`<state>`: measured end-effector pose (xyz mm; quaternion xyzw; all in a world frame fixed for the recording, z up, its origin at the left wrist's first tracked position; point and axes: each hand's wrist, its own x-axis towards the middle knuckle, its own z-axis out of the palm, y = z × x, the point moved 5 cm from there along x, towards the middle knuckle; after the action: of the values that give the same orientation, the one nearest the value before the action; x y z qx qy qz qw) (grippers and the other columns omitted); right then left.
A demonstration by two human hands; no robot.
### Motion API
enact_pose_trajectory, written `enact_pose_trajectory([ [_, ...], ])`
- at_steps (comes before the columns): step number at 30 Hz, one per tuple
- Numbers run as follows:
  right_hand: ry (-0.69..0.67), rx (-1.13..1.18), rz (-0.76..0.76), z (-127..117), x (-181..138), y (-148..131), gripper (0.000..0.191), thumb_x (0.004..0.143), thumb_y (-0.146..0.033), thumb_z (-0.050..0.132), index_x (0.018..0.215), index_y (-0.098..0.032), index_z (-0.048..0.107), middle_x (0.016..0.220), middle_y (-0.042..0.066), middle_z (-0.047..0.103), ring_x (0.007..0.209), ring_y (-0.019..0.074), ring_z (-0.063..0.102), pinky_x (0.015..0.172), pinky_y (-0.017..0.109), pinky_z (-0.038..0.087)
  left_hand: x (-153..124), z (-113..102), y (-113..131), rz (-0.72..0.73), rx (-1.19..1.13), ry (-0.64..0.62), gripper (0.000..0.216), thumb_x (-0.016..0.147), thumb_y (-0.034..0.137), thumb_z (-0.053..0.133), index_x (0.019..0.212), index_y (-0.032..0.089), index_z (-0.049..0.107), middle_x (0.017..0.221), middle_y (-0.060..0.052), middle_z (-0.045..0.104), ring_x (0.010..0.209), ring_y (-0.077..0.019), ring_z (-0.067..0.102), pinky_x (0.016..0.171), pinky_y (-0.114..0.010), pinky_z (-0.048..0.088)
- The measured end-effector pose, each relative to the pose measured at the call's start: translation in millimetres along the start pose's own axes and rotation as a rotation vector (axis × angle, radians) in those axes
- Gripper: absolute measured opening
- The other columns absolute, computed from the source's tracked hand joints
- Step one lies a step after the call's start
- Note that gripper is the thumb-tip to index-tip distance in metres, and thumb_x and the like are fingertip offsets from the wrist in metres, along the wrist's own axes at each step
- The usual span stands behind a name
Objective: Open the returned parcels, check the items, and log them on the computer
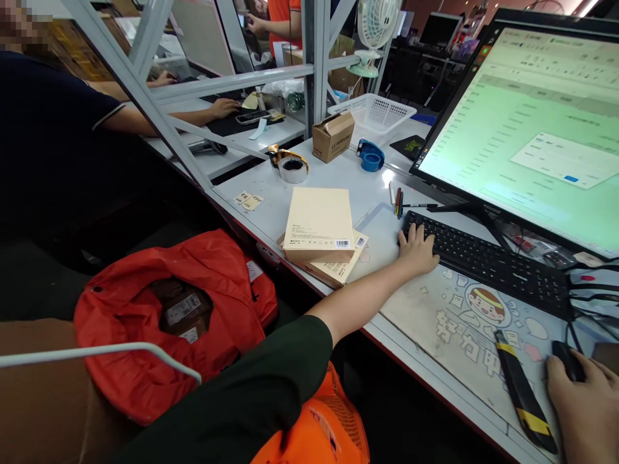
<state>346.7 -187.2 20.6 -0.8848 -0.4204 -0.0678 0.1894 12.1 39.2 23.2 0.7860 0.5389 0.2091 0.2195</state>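
My left hand (pixel 418 250) rests on the left end of a black keyboard (pixel 488 264), fingers spread over the keys. At the lower right edge, my right hand (pixel 587 399) is wrapped over a black computer mouse (pixel 568 361); part of that hand is cut off by the frame. Between them a black and yellow utility knife (pixel 525 390) lies on the printed desk mat (pixel 435 322). Above the keyboard stands a monitor (pixel 532 122) with a green-tinted table and a white dialog box, its text too blurred to read. Two flat cream boxes (pixel 319 219) are stacked left of my forearm.
Behind the boxes are a white tape roll in a dispenser (pixel 293 169), a brown carton (pixel 333 136), a blue tape dispenser (pixel 371 156) and a white basket (pixel 387 116). Pens (pixel 398 201) lie beside the keyboard. A red bag (pixel 169 322) holds packages. Another person's arm (pixel 193 116) reaches across the neighbouring desk.
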Motion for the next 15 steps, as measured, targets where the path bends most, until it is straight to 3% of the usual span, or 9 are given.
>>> enact_pose_trajectory([
  [5, 0.027, 0.016, -0.013, -2.0, -1.1, -2.4, 0.084, 0.092, -0.073, 0.045, 0.142, -0.01, 0.07, 0.144, 0.022, 0.065, 0.147, 0.0389, 0.051, 0.12, 0.049, 0.043, 1.5, 0.2, -0.3, -0.007, 0.006, -0.006, 0.066, 0.098, 0.044, 0.054, 0.159, 0.018, 0.046, 0.178, -0.015, 0.02, 0.167, -0.0353, 0.006, 0.133, -0.066, 0.01],
  [11, 0.074, 0.038, -0.036, 2.3, 0.4, 3.3, 0.075, 0.091, -0.066, 0.05, 0.14, -0.013, 0.072, 0.141, 0.021, 0.067, 0.144, 0.038, 0.054, 0.119, 0.049, 0.044, 4.6, 2.4, -2.2, -0.006, 0.021, 0.002, 0.066, 0.098, 0.045, 0.054, 0.159, 0.02, 0.047, 0.177, -0.014, 0.021, 0.167, -0.0346, 0.007, 0.133, -0.067, 0.012],
  [15, 0.067, 0.031, -0.047, 1.7, 1.1, 2.8, 0.079, 0.089, -0.068, 0.048, 0.139, -0.011, 0.072, 0.138, 0.021, 0.068, 0.144, 0.0387, 0.054, 0.12, 0.048, 0.043, 4.9, 2.9, -3.0, -0.002, 0.027, 0.006, 0.066, 0.098, 0.046, 0.055, 0.159, 0.02, 0.047, 0.178, -0.014, 0.021, 0.167, -0.0351, 0.007, 0.133, -0.067, 0.013],
])
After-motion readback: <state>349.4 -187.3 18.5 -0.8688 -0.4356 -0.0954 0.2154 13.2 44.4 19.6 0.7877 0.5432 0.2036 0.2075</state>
